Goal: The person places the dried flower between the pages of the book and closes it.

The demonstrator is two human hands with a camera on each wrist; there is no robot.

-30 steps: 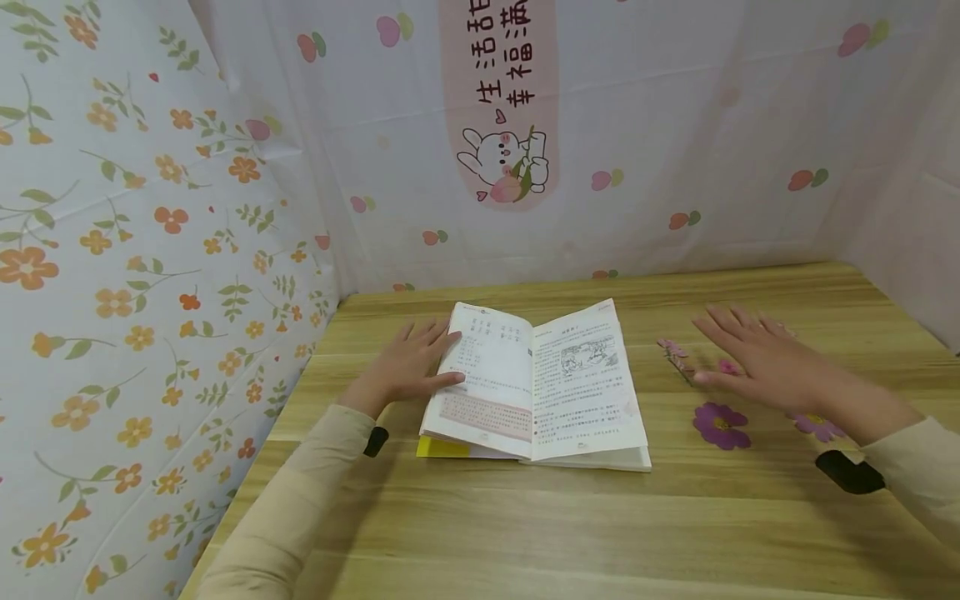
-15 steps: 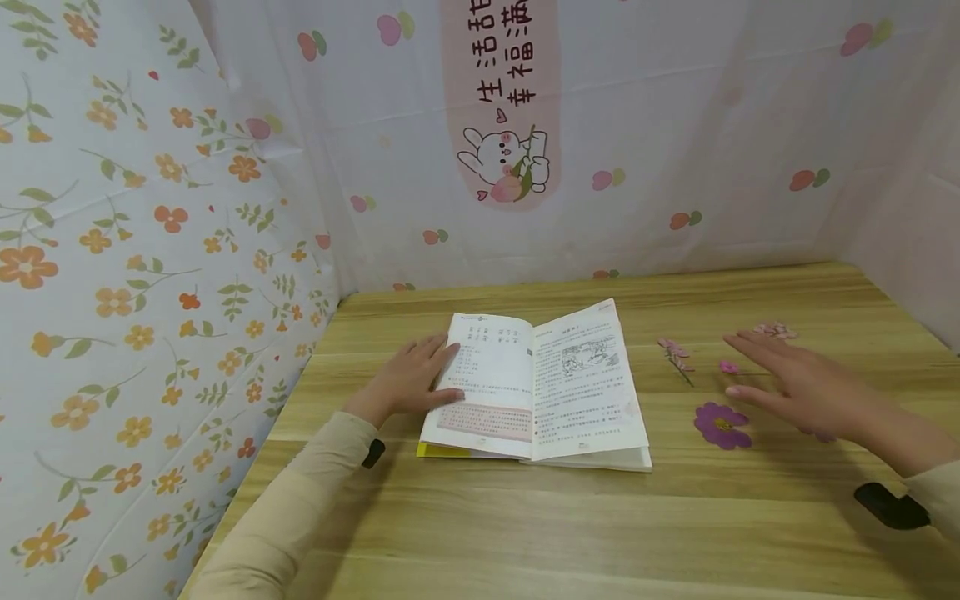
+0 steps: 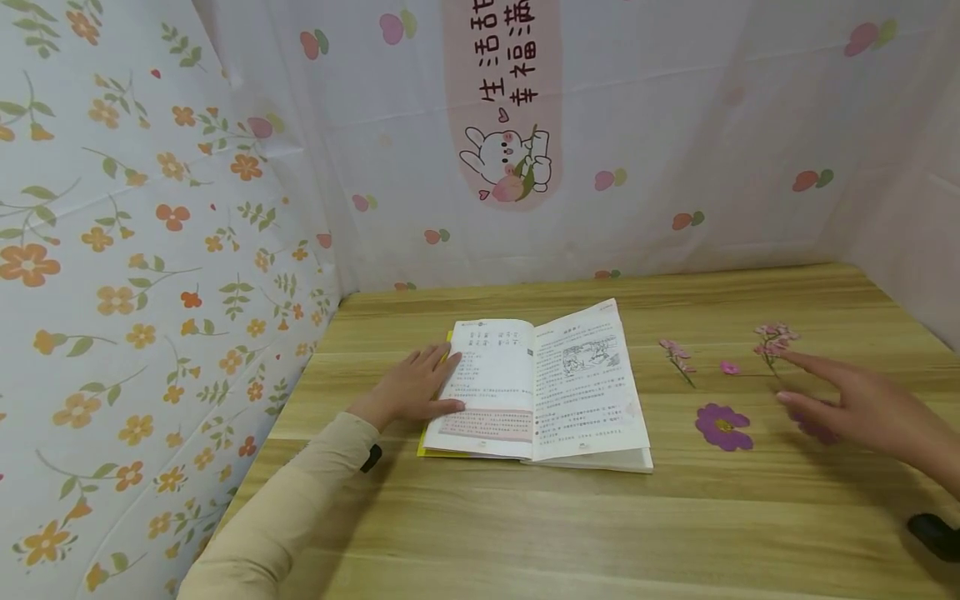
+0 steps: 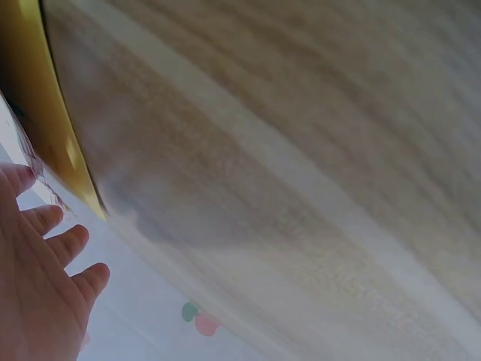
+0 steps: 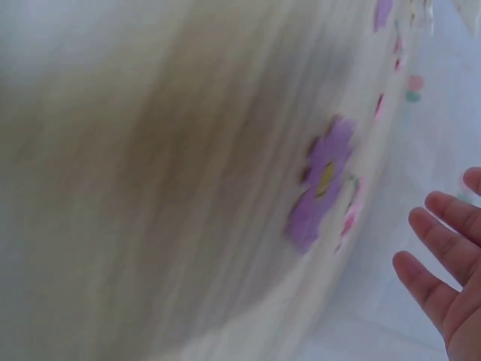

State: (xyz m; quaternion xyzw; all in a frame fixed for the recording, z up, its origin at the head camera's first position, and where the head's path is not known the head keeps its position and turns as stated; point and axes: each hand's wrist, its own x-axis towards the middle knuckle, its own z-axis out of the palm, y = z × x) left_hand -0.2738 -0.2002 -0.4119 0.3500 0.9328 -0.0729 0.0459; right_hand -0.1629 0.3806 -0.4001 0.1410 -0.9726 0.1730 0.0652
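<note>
An open book [image 3: 581, 392] with printed pages lies on the wooden table, its yellow cover [image 4: 56, 113] showing along the left side. My left hand [image 3: 412, 387] rests at the left page's outer edge, fingers extended. Off to the right, my right hand [image 3: 862, 404] is held over a purple flower [image 3: 813, 427] and partly hides it. Its fingers are extended in the right wrist view, with nothing held. Nearer the book are another purple flower [image 3: 722, 427], a small pink flower [image 3: 729, 367] and a pink sprig [image 3: 677, 358]. A second pink sprig [image 3: 772, 342] lies just beyond my right fingertips.
The wooden table [image 3: 517, 533] ends at the back against a white curtain [image 3: 660, 117] printed with a rabbit. A flower-patterned curtain [image 3: 150, 333] hangs along the left side.
My right hand has moved right and toward me, uncovering the pink sprig. My left hand has slid slightly down the page edge. The left page lies lower, exposing some yellow cover.
</note>
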